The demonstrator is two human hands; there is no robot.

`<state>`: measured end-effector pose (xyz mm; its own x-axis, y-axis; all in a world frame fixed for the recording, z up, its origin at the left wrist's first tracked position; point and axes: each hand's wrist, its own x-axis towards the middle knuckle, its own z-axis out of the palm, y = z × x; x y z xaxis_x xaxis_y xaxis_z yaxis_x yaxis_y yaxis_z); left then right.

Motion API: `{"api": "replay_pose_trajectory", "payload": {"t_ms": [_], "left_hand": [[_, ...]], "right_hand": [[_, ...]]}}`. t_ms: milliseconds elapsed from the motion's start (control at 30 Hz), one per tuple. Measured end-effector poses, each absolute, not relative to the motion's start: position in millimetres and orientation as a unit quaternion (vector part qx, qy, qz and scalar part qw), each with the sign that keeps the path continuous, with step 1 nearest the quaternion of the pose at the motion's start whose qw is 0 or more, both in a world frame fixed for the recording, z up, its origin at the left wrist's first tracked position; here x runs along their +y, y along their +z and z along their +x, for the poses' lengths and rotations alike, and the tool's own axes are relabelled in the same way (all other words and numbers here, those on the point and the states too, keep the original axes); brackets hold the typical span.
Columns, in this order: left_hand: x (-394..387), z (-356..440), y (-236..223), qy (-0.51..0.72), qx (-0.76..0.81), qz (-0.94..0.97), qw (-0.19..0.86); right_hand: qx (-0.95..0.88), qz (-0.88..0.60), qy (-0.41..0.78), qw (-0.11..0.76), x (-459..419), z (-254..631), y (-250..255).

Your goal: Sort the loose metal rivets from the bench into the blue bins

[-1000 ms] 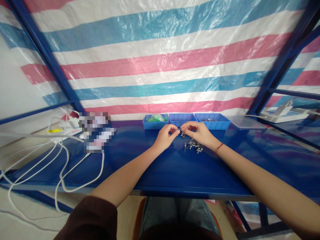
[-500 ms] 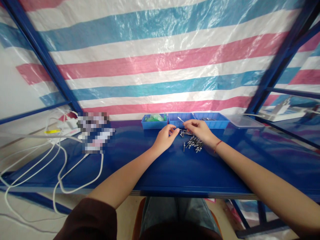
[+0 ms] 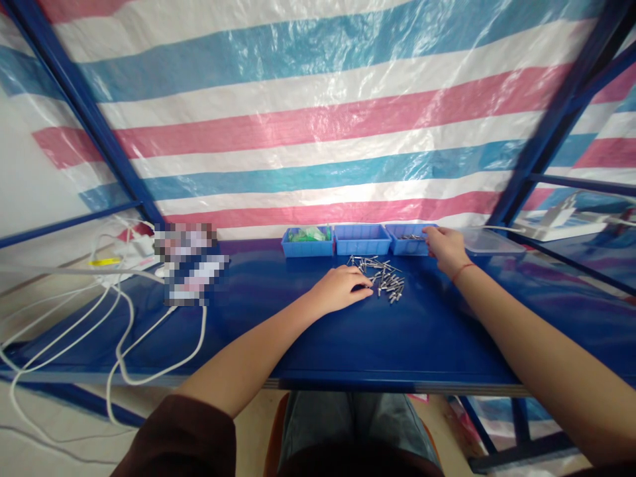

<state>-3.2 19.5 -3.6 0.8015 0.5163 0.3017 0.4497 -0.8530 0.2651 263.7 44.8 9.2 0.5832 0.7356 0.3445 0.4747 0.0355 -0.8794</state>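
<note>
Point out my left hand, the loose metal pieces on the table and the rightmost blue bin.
Left hand (image 3: 342, 289): head view, on the back of the hand.
Loose metal pieces (image 3: 388, 283): head view, amid the cluster.
Rightmost blue bin (image 3: 410, 248): head view, on its front wall.

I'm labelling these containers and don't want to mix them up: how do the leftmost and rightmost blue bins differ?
The leftmost bin holds green items, while the rightmost bin holds thin metal pieces. The right hand partly covers the rightmost bin; the leftmost bin is in full view. Both are blue, open-topped and stand toward the back of the table.
</note>
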Motion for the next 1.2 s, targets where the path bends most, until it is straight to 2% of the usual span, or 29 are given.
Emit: {"api": "replay_pose_trajectory", "payload": {"t_ms": [200, 400, 533, 767, 1000, 1200], "left_hand": [[24, -2, -8, 0.217, 0.265, 0.937, 0.072], [27, -4, -10, 0.223, 0.292, 0.929, 0.045], [26, -5, -8, 0.185, 0.322, 0.928, 0.014], [22, -6, -6, 0.175, 0.363, 0.915, -0.017], [32, -4, -13, 0.337, 0.363, 0.858, 0.140], [35, 1, -12, 0.454, 0.344, 0.766, 0.298]], "right_hand": [[-0.522, -0.664, 0.104, 0.525, 39, 236, 13], [-0.748, -0.540, 0.119, 0.367, 25, 206, 14], [-0.828, -0.477, 0.113, 0.273, 15, 189, 14], [-0.864, -0.421, 0.144, 0.235, 9, 177, 13], [-0.855, -0.424, 0.134, 0.266, 13, 178, 9], [-0.830, -0.430, 0.189, 0.302, 10, 176, 13]]}}
